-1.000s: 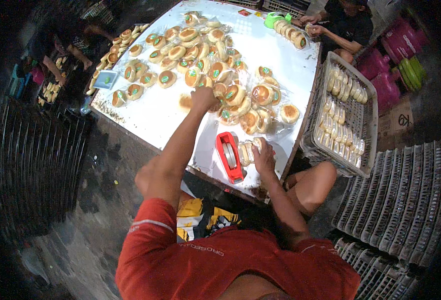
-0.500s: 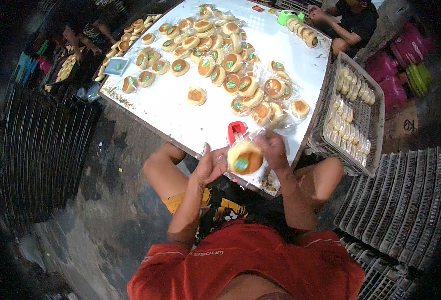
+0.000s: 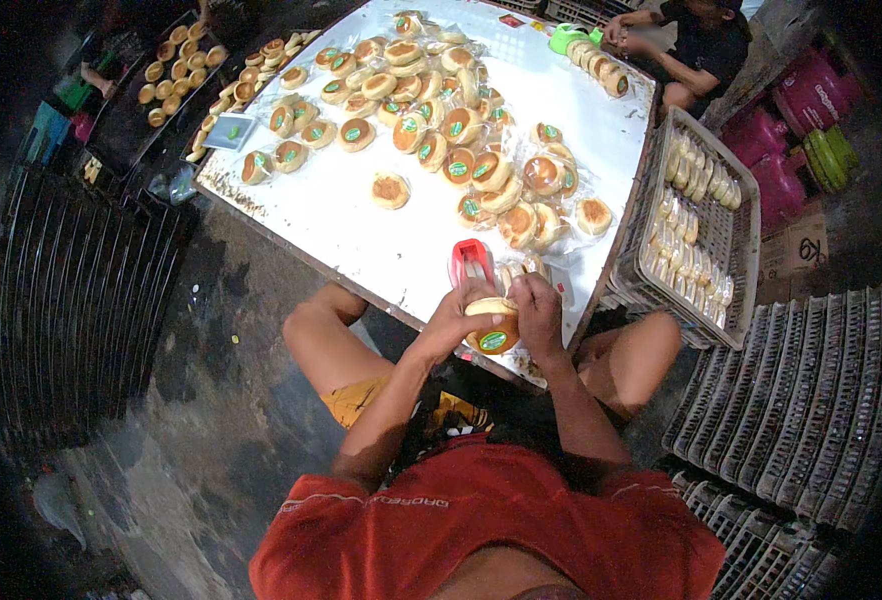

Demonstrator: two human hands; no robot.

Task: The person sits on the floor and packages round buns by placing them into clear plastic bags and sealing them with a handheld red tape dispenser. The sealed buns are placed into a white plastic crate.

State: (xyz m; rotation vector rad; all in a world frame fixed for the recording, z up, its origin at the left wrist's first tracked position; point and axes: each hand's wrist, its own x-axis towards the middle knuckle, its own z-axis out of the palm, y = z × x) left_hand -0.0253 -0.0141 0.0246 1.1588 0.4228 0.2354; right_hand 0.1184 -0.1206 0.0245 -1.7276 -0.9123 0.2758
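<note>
At the table's near edge my left hand (image 3: 456,322) is closed round a round, browned bun (image 3: 494,338) with a green label. Clear plastic wrapping seems to surround the bun. My right hand (image 3: 538,308) has its fingers pinched together at the bun's upper right edge, by the wrapping; the exact hold is partly hidden. Just beyond my left hand stands a red tape dispenser (image 3: 470,262). Some wrapped buns (image 3: 513,268) lie right behind my hands. A single bun (image 3: 389,190) sits apart on the white table (image 3: 331,225).
A heap of labelled buns (image 3: 458,125) covers the table's middle. To the right stands a grey crate (image 3: 751,235) of packed buns, with stacked crates (image 3: 781,400) nearer. Another person (image 3: 696,50) sits at the far right. Black trays (image 3: 86,300) stack at left.
My left hand, open beside the bun before, now grips it. My right hand has shifted to the bun's upper edge. A tray of buns has come into view at the far left.
</note>
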